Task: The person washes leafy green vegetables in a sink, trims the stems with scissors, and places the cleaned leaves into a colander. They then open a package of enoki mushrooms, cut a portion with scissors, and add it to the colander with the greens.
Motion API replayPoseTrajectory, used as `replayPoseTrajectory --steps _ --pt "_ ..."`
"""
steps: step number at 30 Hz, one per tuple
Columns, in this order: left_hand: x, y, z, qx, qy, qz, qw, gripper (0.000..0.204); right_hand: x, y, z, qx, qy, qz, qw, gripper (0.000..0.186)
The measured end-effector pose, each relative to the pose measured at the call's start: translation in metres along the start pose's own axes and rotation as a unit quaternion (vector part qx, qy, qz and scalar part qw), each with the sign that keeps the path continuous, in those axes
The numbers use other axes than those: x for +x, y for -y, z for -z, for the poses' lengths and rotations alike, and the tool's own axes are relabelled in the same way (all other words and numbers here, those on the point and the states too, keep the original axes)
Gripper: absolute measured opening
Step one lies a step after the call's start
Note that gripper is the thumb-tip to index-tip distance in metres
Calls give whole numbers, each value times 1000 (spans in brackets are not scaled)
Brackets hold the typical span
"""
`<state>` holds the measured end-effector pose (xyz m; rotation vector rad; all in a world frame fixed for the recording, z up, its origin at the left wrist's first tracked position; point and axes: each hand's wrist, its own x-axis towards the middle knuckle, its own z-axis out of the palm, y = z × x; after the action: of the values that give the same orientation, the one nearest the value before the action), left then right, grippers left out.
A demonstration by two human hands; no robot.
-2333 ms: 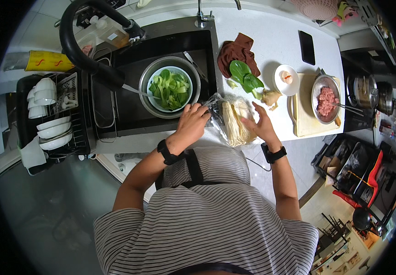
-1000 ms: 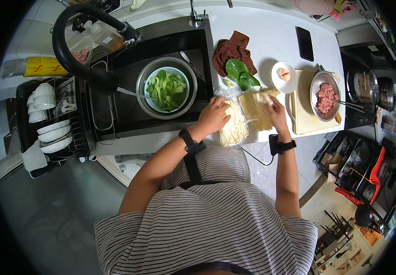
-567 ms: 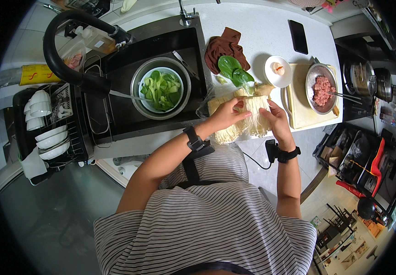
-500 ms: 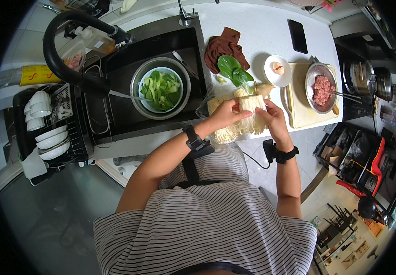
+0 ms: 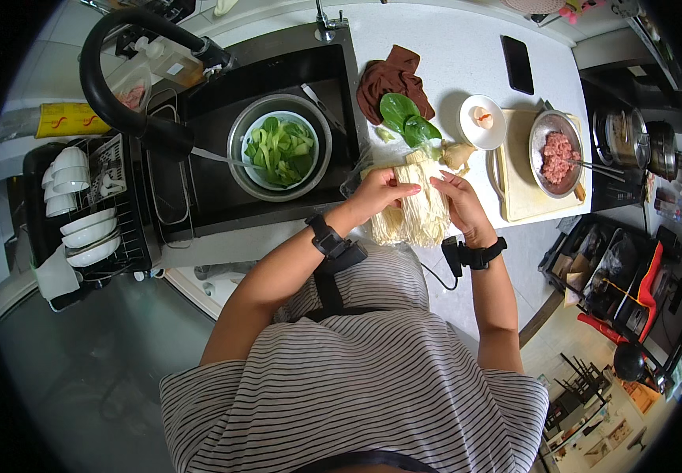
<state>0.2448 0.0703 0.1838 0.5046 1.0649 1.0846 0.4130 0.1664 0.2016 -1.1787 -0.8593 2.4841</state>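
Observation:
Both hands grip a bunch of enoki mushrooms at the counter's front edge. My left hand pinches its left side, thumb lying across the stems. From the other side my right hand holds it with thumb and fingers. More enoki lies partly hidden under my left hand, beside clear plastic wrap. Just beyond the bunch are dark green leaves and a piece of ginger.
To the left, the black sink holds a steel basin with cut greens. On the right stand a white bowl with eggs and a cutting board bearing a bowl of minced meat. A brown cloth and phone lie farther back.
The enoki bunch has turned, so its strands now hang toward me and its length shows more. My hands shifted slightly down and left, still gripping it.

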Motion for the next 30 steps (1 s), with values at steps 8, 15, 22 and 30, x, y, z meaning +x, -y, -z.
replayPoseTrajectory --steps 8,15,22,30 --pt "0 2 10 -34 -34 11 999 27 4 -5 31 27 -48 6 998 36" --pt "7 16 21 14 -32 71 997 27 -12 16 65 92 -147 104 979 31" --pt "2 7 -6 497 -165 -79 848 41 -28 37 34 96 -176 178 963 27" --pt "-22 -48 -16 206 74 -205 954 79 -42 15 -73 -202 -144 249 936 18"
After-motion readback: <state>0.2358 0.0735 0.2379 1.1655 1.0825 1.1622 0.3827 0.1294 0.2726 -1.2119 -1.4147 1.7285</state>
